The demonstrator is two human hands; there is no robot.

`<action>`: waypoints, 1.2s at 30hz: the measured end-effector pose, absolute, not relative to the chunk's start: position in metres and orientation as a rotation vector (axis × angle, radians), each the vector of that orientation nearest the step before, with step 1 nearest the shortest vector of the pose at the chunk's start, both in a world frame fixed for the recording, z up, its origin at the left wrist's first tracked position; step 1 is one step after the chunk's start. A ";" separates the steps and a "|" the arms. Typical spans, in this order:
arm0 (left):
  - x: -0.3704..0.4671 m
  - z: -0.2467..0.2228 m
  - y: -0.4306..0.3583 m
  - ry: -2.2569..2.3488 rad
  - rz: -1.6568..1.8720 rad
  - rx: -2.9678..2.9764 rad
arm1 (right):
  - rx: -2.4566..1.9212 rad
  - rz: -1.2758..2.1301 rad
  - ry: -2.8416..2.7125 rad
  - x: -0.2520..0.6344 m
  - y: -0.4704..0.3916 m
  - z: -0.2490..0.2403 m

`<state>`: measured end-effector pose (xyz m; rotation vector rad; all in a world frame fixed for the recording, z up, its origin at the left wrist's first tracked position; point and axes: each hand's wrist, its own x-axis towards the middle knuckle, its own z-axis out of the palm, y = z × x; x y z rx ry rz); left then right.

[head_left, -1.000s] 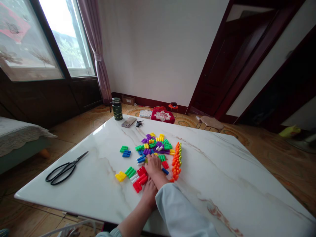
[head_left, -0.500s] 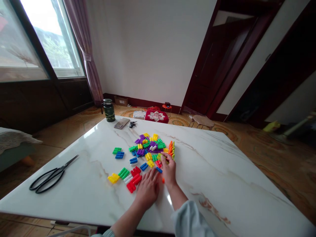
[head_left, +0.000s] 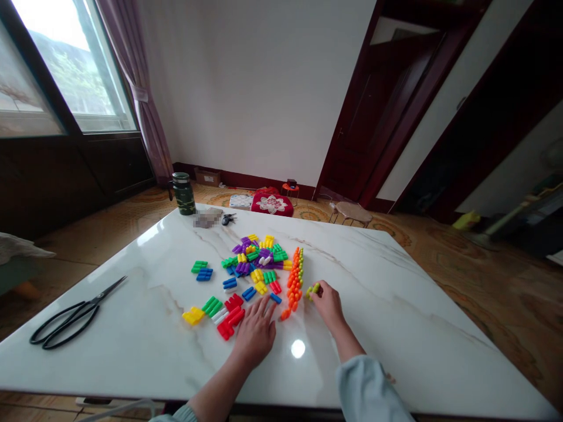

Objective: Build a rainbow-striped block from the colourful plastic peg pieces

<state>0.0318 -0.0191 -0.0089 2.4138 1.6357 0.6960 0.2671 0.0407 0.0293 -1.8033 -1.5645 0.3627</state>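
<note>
Piece, yellow-green (head_left: 312,290), knobbed: held between thumb and fingers of the right hand (head_left: 328,302), at about four o'clock from the orange row (head_left: 294,281), just apart from it (twelve being the far side, as the person faces it). Whether it rests on or above the tabletop (head_left: 396,305), I cannot tell from where I stand.

Left hand (head_left: 256,329): palm down, fingers loosely spread, no piece seen in it; red pieces (head_left: 229,326) at its ten o'clock, one blue piece (head_left: 275,298) at its one.

Handling, in my judgement: a light fingertip pinch, knobs left uncovered, wrist clear of the orange row, which looks easily nudged.

Bearing: held piece, long axis seemingly two to eight, near end hidden by fingers; orange row, roughly twelve to six.
</note>
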 end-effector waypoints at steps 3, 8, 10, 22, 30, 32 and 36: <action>0.032 -0.011 -0.019 1.637 0.695 2.420 | -1.792 0.347 -1.570 0.261 0.043 0.024; 0.032 -0.008 -0.019 1.625 0.685 2.410 | -1.768 0.335 -1.575 0.255 0.047 0.020; 0.033 -0.006 -0.019 1.623 0.680 2.405 | -1.758 0.332 -1.575 0.254 0.048 0.020; 0.033 -0.005 -0.019 1.630 0.700 2.407 | -1.728 0.444 -1.275 0.263 0.037 0.031; 0.032 -0.009 -0.019 1.622 0.728 2.403 | -1.796 0.636 -1.404 0.266 0.033 0.005; 0.032 -0.010 -0.019 1.619 0.725 2.406 | -1.795 0.646 -1.447 0.263 0.031 0.001; 0.032 -0.010 -0.019 1.629 0.714 2.401 | -1.811 0.619 -1.504 0.257 0.031 0.000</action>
